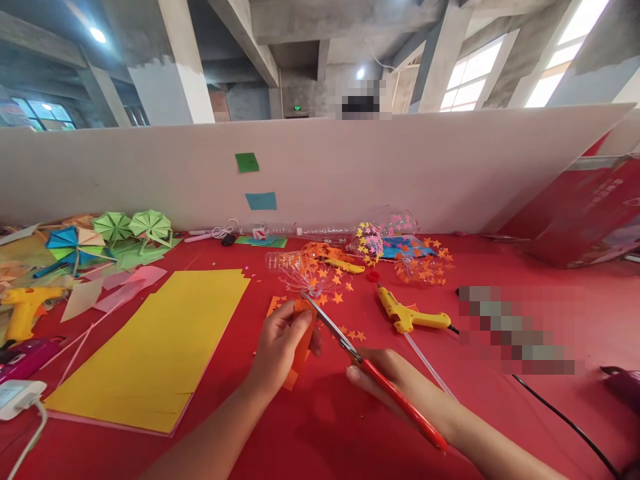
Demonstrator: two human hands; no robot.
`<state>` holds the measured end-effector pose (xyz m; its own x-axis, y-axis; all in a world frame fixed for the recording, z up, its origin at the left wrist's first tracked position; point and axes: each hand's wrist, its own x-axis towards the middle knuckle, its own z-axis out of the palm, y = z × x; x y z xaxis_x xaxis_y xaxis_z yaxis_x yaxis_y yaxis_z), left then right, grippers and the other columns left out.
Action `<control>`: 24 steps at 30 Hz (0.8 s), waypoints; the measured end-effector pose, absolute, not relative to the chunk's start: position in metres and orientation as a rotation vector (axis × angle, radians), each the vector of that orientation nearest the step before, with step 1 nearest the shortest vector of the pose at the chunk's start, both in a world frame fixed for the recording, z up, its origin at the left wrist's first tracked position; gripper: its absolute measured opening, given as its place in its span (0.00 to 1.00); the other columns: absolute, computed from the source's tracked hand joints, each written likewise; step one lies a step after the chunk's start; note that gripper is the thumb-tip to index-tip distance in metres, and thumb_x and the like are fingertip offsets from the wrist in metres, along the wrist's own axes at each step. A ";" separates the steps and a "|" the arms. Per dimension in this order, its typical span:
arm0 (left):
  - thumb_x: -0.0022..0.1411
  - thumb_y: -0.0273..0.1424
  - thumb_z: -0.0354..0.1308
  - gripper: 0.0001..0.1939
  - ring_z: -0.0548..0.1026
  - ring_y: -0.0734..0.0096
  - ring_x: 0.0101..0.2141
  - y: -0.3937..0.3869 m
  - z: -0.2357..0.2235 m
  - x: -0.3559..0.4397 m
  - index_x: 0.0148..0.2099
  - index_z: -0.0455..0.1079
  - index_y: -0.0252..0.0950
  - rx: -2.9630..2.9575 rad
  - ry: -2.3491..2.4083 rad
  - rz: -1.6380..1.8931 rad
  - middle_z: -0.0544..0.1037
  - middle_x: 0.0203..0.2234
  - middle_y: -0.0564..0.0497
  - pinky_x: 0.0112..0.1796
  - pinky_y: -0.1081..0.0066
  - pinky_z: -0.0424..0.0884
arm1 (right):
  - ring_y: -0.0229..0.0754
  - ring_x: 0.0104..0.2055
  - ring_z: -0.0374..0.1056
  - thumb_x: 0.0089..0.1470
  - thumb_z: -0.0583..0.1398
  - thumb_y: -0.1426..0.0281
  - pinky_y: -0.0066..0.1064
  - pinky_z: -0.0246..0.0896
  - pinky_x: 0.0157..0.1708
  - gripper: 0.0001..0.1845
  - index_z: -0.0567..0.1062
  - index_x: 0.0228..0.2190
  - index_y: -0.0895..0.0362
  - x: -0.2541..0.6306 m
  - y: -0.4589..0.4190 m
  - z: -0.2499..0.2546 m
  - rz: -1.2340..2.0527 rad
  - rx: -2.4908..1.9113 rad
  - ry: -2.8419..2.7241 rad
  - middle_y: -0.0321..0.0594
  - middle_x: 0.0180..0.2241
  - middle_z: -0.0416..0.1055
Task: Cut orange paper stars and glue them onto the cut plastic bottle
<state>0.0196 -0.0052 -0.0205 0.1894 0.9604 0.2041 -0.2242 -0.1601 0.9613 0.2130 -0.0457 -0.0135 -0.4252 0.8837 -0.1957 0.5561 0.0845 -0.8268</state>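
My left hand point(284, 343) pinches a strip of orange paper point(303, 348) between thumb and fingers above the red table. In my right hand point(383, 377) is a pair of scissors point(345, 341) with red handles, its blades pointing up and left to the paper's upper edge. Whether the blades are apart cannot be made out. Just beyond my hands lie cut orange paper stars point(323, 275) around a clear plastic bottle piece point(295, 267). Another clear piece bears yellow and pink stars point(370, 241).
A stack of yellow paper point(160, 347) lies to the left. Right of centre rests a yellow glue gun point(407, 313); another glue gun point(27, 307) is at far left near folded paper umbrellas point(75, 247). A white partition point(320, 167) stands behind the red table point(300, 440).
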 end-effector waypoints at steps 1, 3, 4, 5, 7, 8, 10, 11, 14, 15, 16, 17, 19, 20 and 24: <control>0.62 0.36 0.54 0.11 0.70 0.76 0.17 -0.005 -0.020 0.019 0.29 0.66 0.35 1.274 0.810 1.272 0.74 0.16 0.55 0.23 0.76 0.66 | 0.34 0.25 0.46 0.57 0.55 0.52 0.26 0.42 0.22 0.23 0.54 0.22 0.55 0.213 -0.046 -0.014 1.288 -1.424 -2.001 0.29 0.22 0.49; 0.62 0.36 0.54 0.11 0.70 0.76 0.17 -0.005 -0.020 0.019 0.30 0.67 0.36 1.268 0.817 1.271 0.73 0.15 0.55 0.23 0.76 0.66 | 0.33 0.24 0.45 0.57 0.55 0.52 0.25 0.42 0.22 0.24 0.54 0.22 0.55 0.212 -0.046 -0.015 1.312 -1.420 -1.980 0.28 0.22 0.49; 0.61 0.36 0.54 0.11 0.70 0.76 0.17 -0.005 -0.020 0.019 0.30 0.67 0.36 1.265 0.822 1.271 0.73 0.15 0.55 0.23 0.76 0.66 | 0.33 0.24 0.46 0.57 0.55 0.52 0.25 0.42 0.21 0.24 0.54 0.22 0.55 0.212 -0.046 -0.015 1.322 -1.422 -1.976 0.28 0.21 0.49; 0.61 0.37 0.54 0.11 0.70 0.76 0.17 -0.005 -0.020 0.020 0.30 0.67 0.36 1.266 0.826 1.271 0.73 0.15 0.56 0.23 0.76 0.66 | 0.33 0.23 0.46 0.57 0.55 0.51 0.25 0.42 0.21 0.24 0.55 0.22 0.55 0.213 -0.047 -0.015 1.328 -1.428 -1.974 0.28 0.21 0.50; 0.61 0.37 0.54 0.11 0.70 0.76 0.17 -0.006 -0.020 0.020 0.30 0.67 0.36 1.267 0.832 1.271 0.73 0.15 0.55 0.23 0.75 0.66 | 0.33 0.22 0.47 0.57 0.55 0.50 0.25 0.43 0.20 0.25 0.56 0.21 0.55 0.213 -0.047 -0.015 1.331 -1.447 -1.970 0.28 0.20 0.51; 0.61 0.37 0.55 0.11 0.70 0.76 0.17 -0.006 -0.019 0.020 0.30 0.67 0.36 1.267 0.834 1.271 0.73 0.15 0.55 0.23 0.75 0.66 | 0.33 0.22 0.48 0.56 0.55 0.50 0.25 0.42 0.19 0.25 0.56 0.22 0.55 0.213 -0.048 -0.015 1.333 -1.458 -1.965 0.29 0.19 0.52; 0.60 0.37 0.55 0.11 0.69 0.75 0.17 -0.007 -0.018 0.021 0.30 0.67 0.36 1.264 0.840 1.270 0.73 0.15 0.55 0.23 0.75 0.66 | 0.33 0.21 0.49 0.56 0.55 0.48 0.25 0.43 0.18 0.26 0.57 0.21 0.55 0.213 -0.049 -0.013 1.338 -1.475 -1.953 0.29 0.19 0.53; 0.60 0.38 0.55 0.11 0.69 0.75 0.16 -0.007 -0.017 0.021 0.30 0.67 0.36 1.260 0.846 1.270 0.72 0.15 0.55 0.22 0.74 0.66 | 0.33 0.20 0.49 0.56 0.54 0.47 0.25 0.43 0.18 0.26 0.57 0.21 0.55 0.213 -0.049 -0.012 1.343 -1.479 -1.951 0.29 0.18 0.53; 0.59 0.38 0.56 0.11 0.69 0.75 0.16 -0.007 -0.016 0.021 0.30 0.68 0.36 1.248 0.861 1.271 0.72 0.15 0.55 0.22 0.74 0.66 | 0.33 0.20 0.50 0.54 0.54 0.45 0.25 0.44 0.18 0.27 0.57 0.21 0.55 0.213 -0.050 -0.011 1.353 -1.486 -1.941 0.29 0.18 0.54; 0.58 0.38 0.56 0.11 0.69 0.75 0.16 -0.007 -0.017 0.021 0.30 0.68 0.36 1.244 0.860 1.273 0.72 0.14 0.55 0.22 0.74 0.66 | 0.33 0.20 0.50 0.54 0.54 0.45 0.25 0.44 0.18 0.27 0.57 0.21 0.55 0.213 -0.050 -0.011 1.357 -1.486 -1.937 0.29 0.18 0.55; 0.58 0.38 0.56 0.11 0.69 0.75 0.16 -0.007 -0.017 0.021 0.30 0.68 0.36 1.241 0.856 1.272 0.72 0.14 0.55 0.22 0.75 0.66 | 0.33 0.20 0.50 0.54 0.54 0.45 0.25 0.44 0.18 0.27 0.58 0.22 0.55 0.213 -0.050 -0.011 1.363 -1.487 -1.933 0.29 0.18 0.55; 0.59 0.37 0.55 0.10 0.69 0.75 0.16 -0.007 -0.017 0.021 0.30 0.68 0.36 1.239 0.848 1.271 0.72 0.14 0.55 0.21 0.75 0.65 | 0.33 0.19 0.50 0.54 0.54 0.45 0.25 0.44 0.18 0.27 0.58 0.22 0.55 0.213 -0.050 -0.011 1.366 -1.489 -1.929 0.29 0.18 0.55; 0.59 0.36 0.55 0.10 0.69 0.76 0.16 -0.006 -0.018 0.020 0.30 0.68 0.36 1.234 0.829 1.266 0.72 0.15 0.55 0.21 0.75 0.65 | 0.33 0.19 0.50 0.54 0.54 0.45 0.26 0.44 0.18 0.27 0.58 0.22 0.55 0.213 -0.050 -0.011 1.368 -1.496 -1.931 0.29 0.18 0.55; 0.59 0.36 0.55 0.10 0.69 0.76 0.16 -0.005 -0.018 0.020 0.30 0.68 0.36 1.232 0.823 1.264 0.73 0.15 0.55 0.21 0.75 0.66 | 0.33 0.19 0.50 0.54 0.54 0.45 0.26 0.44 0.18 0.27 0.57 0.21 0.55 0.213 -0.050 -0.011 1.364 -1.497 -1.934 0.29 0.18 0.54; 0.59 0.35 0.55 0.10 0.68 0.77 0.15 -0.004 -0.018 0.018 0.29 0.67 0.35 1.228 0.826 1.239 0.73 0.15 0.55 0.21 0.75 0.66 | 0.32 0.19 0.49 0.54 0.55 0.46 0.25 0.43 0.18 0.27 0.56 0.20 0.54 0.213 -0.050 -0.008 1.363 -1.459 -1.943 0.28 0.17 0.52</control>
<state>0.0180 -0.0036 -0.0177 0.1954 0.9689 0.1517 -0.2332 -0.1043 0.9668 0.2128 -0.0496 -0.0077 -0.4062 0.8779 -0.2537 0.5375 0.0050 -0.8432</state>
